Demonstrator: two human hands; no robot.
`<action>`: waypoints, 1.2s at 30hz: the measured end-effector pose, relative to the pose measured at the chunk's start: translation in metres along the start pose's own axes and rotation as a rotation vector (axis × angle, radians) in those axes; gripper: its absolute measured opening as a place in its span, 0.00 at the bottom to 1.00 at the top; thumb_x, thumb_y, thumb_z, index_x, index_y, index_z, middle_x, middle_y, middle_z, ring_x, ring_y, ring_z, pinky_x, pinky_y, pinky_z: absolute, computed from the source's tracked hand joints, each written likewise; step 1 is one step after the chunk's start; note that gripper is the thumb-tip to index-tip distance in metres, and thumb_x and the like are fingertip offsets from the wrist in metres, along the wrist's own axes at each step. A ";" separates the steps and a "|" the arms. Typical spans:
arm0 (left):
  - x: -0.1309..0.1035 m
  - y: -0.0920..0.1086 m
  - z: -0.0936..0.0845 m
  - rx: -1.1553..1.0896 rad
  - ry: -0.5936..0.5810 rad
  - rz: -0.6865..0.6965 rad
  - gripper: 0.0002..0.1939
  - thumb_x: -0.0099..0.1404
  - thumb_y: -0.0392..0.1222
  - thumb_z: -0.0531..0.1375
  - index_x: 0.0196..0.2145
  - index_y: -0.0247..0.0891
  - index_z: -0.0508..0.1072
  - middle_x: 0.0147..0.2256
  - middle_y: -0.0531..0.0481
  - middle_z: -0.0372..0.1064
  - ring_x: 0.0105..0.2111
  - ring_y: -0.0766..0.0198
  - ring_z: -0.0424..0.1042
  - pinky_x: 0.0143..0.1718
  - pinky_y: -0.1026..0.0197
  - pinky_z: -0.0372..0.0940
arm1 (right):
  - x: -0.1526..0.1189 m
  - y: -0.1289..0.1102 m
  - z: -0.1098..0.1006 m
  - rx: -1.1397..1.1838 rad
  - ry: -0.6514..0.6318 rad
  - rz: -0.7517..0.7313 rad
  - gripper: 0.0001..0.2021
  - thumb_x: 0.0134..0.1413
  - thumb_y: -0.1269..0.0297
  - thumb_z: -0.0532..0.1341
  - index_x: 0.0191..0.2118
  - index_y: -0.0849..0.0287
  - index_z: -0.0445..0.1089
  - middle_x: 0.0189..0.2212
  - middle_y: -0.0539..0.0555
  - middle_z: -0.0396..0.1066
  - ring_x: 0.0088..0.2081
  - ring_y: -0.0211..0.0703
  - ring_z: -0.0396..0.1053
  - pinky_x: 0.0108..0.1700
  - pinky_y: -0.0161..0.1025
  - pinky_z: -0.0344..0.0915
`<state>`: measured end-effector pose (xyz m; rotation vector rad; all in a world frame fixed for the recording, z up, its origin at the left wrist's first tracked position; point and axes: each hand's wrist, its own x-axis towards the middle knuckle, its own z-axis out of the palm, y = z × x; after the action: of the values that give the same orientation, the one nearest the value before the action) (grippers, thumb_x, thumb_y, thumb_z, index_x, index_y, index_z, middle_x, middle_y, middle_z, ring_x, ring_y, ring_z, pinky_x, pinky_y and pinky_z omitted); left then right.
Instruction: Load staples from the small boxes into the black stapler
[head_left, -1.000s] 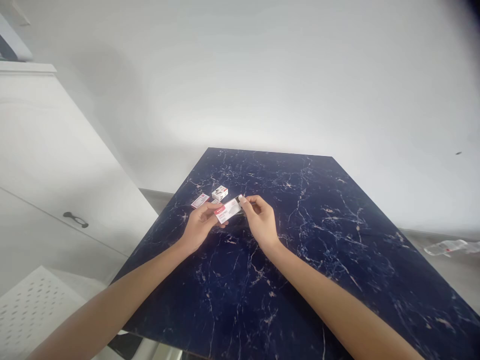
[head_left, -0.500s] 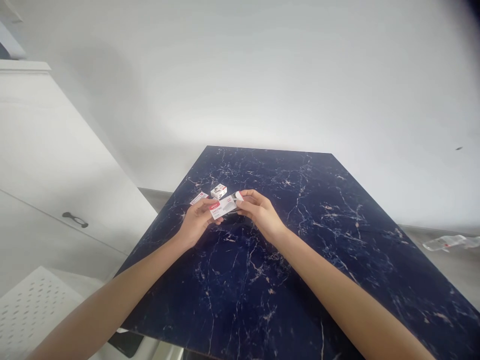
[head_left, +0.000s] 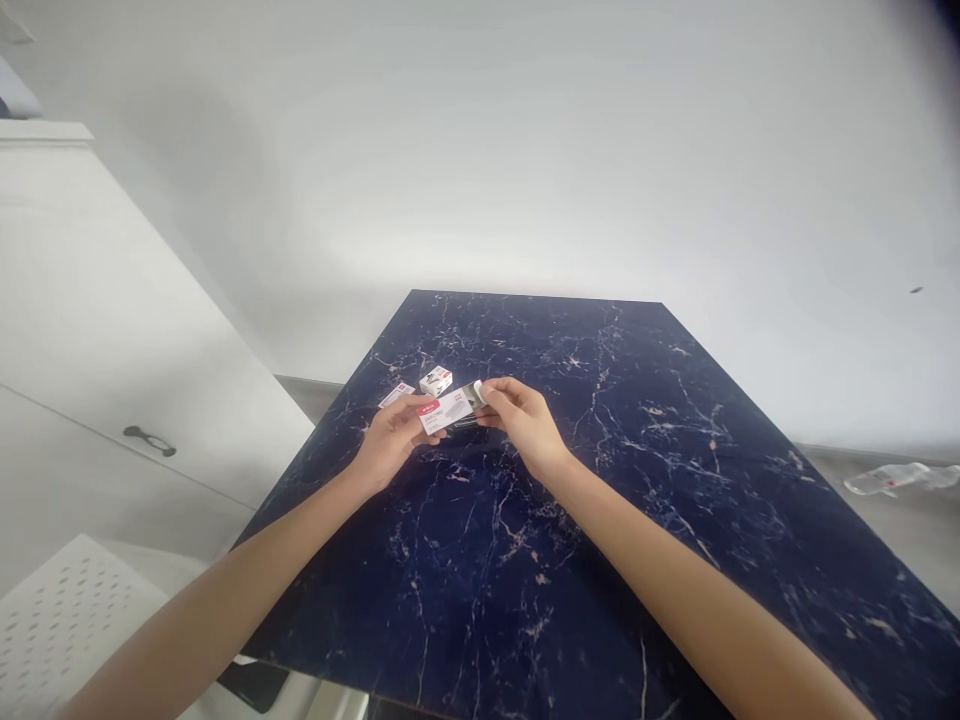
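A small white cardboard box with red print (head_left: 450, 409) is held above the table between both hands, tilted up toward the right. My left hand (head_left: 390, 440) closes round its left end, thumb on the top face. With thumb and fingertips, my right hand (head_left: 523, 418) pinches the box's right end, where a white flap (head_left: 479, 389) and a dark area show. Just behind the left hand sits another small white box with dark pictures (head_left: 436, 380). Beside that lies a flat white and pink-red card or packet (head_left: 397, 394), partly covered by the left hand.
The dark blue marble-patterned table (head_left: 570, 560) narrows toward a pale wall. On the left stands a white cabinet with a dark handle (head_left: 150, 440). A white perforated seat or panel (head_left: 60, 600) is at lower left. Clear plastic (head_left: 892, 479) lies beyond the table's right edge.
My right hand's fingertips have shifted slightly at the box's right end, and more of the dark area shows beside the white flap. The left hand keeps its hold.
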<state>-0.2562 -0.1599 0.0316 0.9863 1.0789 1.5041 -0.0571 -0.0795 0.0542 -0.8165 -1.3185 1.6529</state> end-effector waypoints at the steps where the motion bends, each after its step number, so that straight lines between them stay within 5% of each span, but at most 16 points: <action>1: 0.000 0.001 0.001 0.005 0.002 -0.004 0.16 0.58 0.47 0.74 0.42 0.40 0.79 0.41 0.47 0.80 0.32 0.60 0.81 0.34 0.61 0.75 | 0.000 0.001 0.001 -0.018 -0.009 -0.007 0.15 0.53 0.50 0.70 0.38 0.56 0.74 0.32 0.52 0.78 0.33 0.40 0.76 0.42 0.40 0.76; 12: 0.001 0.000 -0.004 0.063 0.012 -0.005 0.18 0.59 0.48 0.73 0.46 0.41 0.79 0.44 0.45 0.80 0.37 0.56 0.82 0.41 0.56 0.78 | -0.004 0.001 -0.003 -0.153 -0.098 -0.050 0.18 0.55 0.53 0.68 0.50 0.52 0.77 0.43 0.53 0.81 0.37 0.42 0.77 0.43 0.43 0.76; 18: -0.003 0.006 -0.004 0.120 -0.072 0.044 0.26 0.63 0.50 0.70 0.57 0.41 0.77 0.52 0.39 0.77 0.45 0.48 0.81 0.46 0.51 0.79 | -0.002 0.006 -0.002 -0.157 -0.033 -0.051 0.16 0.57 0.52 0.66 0.46 0.55 0.75 0.37 0.53 0.81 0.36 0.43 0.78 0.43 0.43 0.75; 26: -0.007 0.003 0.004 0.284 -0.017 0.096 0.30 0.60 0.50 0.72 0.58 0.41 0.75 0.54 0.41 0.76 0.47 0.47 0.80 0.46 0.48 0.79 | -0.011 0.003 0.003 -0.270 -0.108 -0.176 0.13 0.61 0.54 0.63 0.47 0.53 0.76 0.42 0.54 0.80 0.40 0.44 0.77 0.43 0.42 0.73; 32: -0.004 0.004 0.001 0.295 0.021 0.143 0.29 0.60 0.50 0.72 0.56 0.41 0.76 0.54 0.41 0.75 0.45 0.48 0.81 0.44 0.50 0.79 | -0.010 -0.004 -0.002 -0.443 -0.206 -0.222 0.20 0.61 0.58 0.63 0.58 0.49 0.72 0.48 0.54 0.78 0.38 0.43 0.76 0.43 0.44 0.71; 36: 0.005 0.005 -0.008 0.309 0.235 0.272 0.25 0.61 0.50 0.71 0.54 0.40 0.76 0.53 0.41 0.75 0.45 0.49 0.80 0.47 0.49 0.77 | 0.001 0.000 -0.022 -0.621 0.025 -0.357 0.18 0.63 0.57 0.60 0.57 0.52 0.71 0.47 0.55 0.78 0.41 0.47 0.75 0.46 0.46 0.71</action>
<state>-0.2662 -0.1563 0.0343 1.2308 1.4206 1.7384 -0.0387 -0.0692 0.0489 -0.8781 -1.8703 0.9546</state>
